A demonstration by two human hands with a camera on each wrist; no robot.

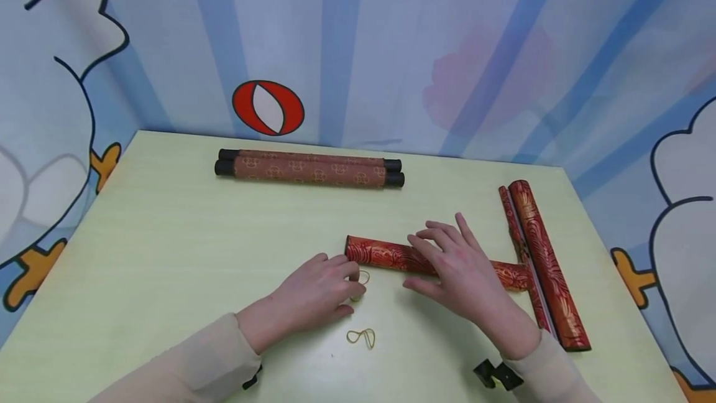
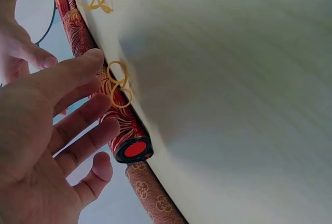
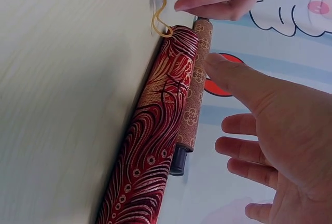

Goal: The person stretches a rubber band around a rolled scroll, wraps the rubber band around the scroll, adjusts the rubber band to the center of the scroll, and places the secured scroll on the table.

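- Now, head view: left hand point(image 1: 313, 291), fingers loosely bent, beside the red roll's point(image 1: 386, 255) left end; right hand point(image 1: 461, 266) spread over its middle, perhaps guarding against rolling.
- Left wrist: nothing gripped; a yellow band point(image 2: 121, 84) just past the thumb, likely for easy reach.
- Right wrist: holding nothing; a brown scroll point(image 3: 192, 115) beyond the hands, seemingly parked aside.

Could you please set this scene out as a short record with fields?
Left hand: beside one rubber band, holding nothing
Right hand: over the middle red roll, holding nothing
Second band: nearer the person
Right side: thick red roll beside a thin red roll
Back: two brown rolls, side by side
Surface: pale table
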